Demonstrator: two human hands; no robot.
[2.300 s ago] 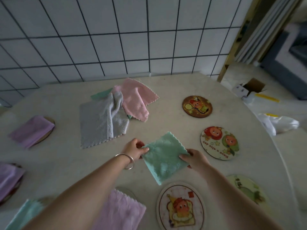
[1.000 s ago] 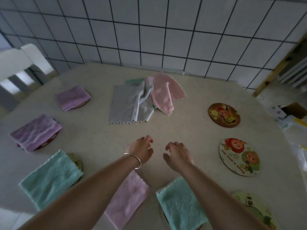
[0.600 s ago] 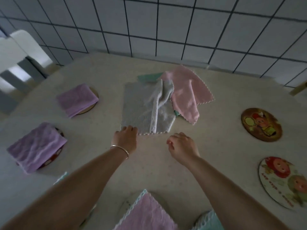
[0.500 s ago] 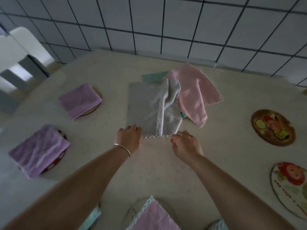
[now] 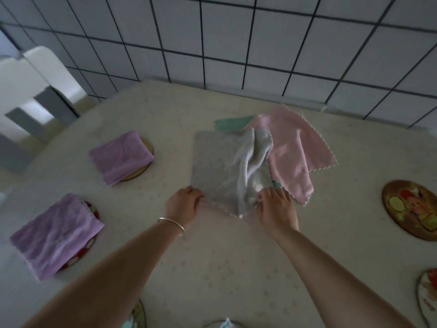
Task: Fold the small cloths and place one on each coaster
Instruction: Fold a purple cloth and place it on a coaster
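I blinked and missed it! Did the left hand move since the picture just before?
Yes. The left hand has gone forward to the grey cloth and now grips its near left corner; just before, it only reached the cloth's edge.

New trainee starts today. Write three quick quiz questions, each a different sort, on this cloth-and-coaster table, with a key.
1. True or false: both purple cloths on the left lie folded on coasters.
2. Multiple choice: which cloth are the left hand and right hand gripping? A) pink cloth B) grey cloth C) green cloth
3. Fill in: the brown coaster at the right edge has ____ cloth on it.

Key
1. True.
2. B: the fingers of each hand pinch a near corner of it.
3. No.
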